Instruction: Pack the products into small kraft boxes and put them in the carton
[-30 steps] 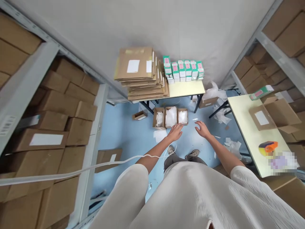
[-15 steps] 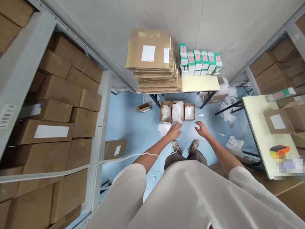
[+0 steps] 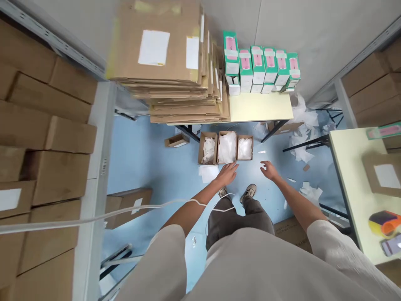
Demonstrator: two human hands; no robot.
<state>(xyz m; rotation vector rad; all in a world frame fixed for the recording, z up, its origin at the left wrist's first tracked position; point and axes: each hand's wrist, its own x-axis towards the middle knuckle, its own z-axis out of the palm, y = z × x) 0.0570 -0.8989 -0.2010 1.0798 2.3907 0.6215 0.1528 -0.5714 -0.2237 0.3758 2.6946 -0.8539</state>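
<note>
1. Two hands, left hand (image 3: 227, 174) and right hand (image 3: 269, 170), held nothing, fingers loose.
2. Three open cardboard boxes (image 3: 201, 147) of white packing material (image 3: 227, 147) stood abreast beyond them, by the table's (image 3: 260, 108) front edge.
3. Blue floor (image 3: 249, 173) lay open between the hands.

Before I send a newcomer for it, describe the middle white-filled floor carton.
Find the cream table against the wall. On the blue floor near its front edge, three white-filled cartons form a row. The middle carton alone stands between two others.
</note>
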